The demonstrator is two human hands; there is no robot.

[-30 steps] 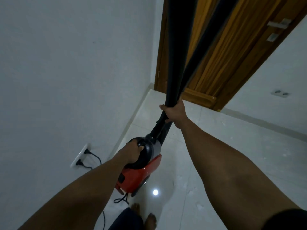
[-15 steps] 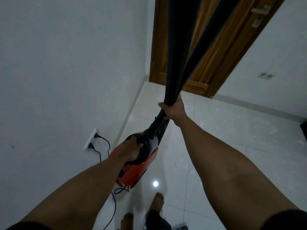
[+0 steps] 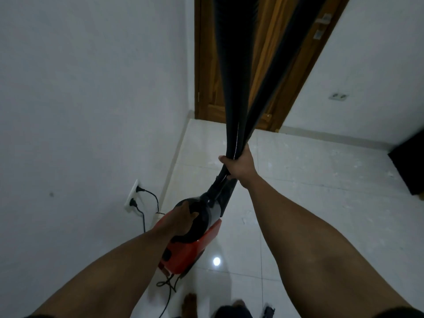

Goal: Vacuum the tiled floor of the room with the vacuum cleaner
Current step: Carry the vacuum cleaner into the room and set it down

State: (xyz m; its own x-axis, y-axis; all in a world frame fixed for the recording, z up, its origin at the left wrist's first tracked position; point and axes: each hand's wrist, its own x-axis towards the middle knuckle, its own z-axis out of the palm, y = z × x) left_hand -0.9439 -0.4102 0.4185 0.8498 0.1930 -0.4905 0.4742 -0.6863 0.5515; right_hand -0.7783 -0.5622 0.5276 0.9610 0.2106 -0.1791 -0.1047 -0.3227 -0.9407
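Well, my left hand (image 3: pixel 181 220) is clenched around the black handle (image 3: pixel 202 214) on top of the red and black plastic vacuum cleaner (image 3: pixel 195 251), with the thumb laid over the handle's front. The body of the machine hangs under this hand, tilted, with its red part towards me and its black neck pointing away. I cannot tell if it touches the white glossy tiled floor (image 3: pixel 321 184). My right hand (image 3: pixel 239 165) is further forward and higher, just above the neck, and its fingers (image 3: pixel 223 159) are grasping the black flexible hose (image 3: pixel 229 76). At this hand two black strands are gathered together, and from there both rise and leave the top edge of the view. Between my two hands only the short black neck is visible. A black power cord (image 3: pixel 169 285) comes out from the near end of the machine and lies on the tiles, close to my bare feet (image 3: pixel 189 302). On the white wall (image 3: pixel 80 88) to the left there is a white wall socket (image 3: pixel 132 196) with two black plugs in it. Behind the hose stands a brown wooden door (image 3: pixel 270 53).
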